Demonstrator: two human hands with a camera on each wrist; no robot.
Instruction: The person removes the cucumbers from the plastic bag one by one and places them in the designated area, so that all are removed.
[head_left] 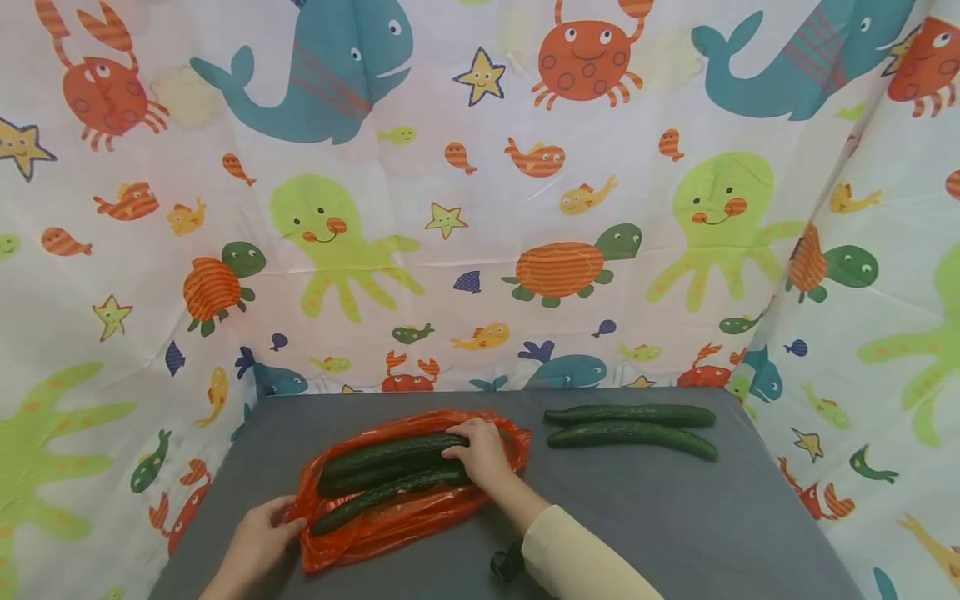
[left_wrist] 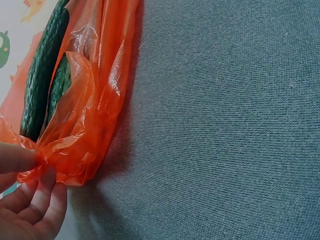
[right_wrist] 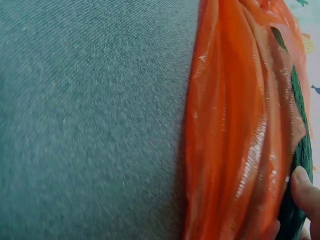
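Note:
An orange plastic bag (head_left: 420,521) lies spread on the grey table, its mouth gaping upward. Dark green cucumbers (head_left: 378,454) rest inside it, side by side. With thumb and fingers, my left hand (head_left: 258,533) pinches the bag's left end; the left wrist view shows the crumpled plastic between the fingertips of that hand (left_wrist: 37,205). My right hand (head_left: 483,454) reaches into the bag's right side and grips the right end of a cucumber. In the right wrist view, its thumb presses on a cucumber (right_wrist: 300,155) behind the bag's folds (right_wrist: 225,125); the other fingers are mostly hidden.
Two more cucumbers (head_left: 630,414) lie nearly parallel on the table (head_left: 645,517), right of the bag. A small black object (head_left: 507,562) sits near the right sleeve, partly covered by it. A curtain (head_left: 465,117) printed with sea animals surrounds the table at the back and sides.

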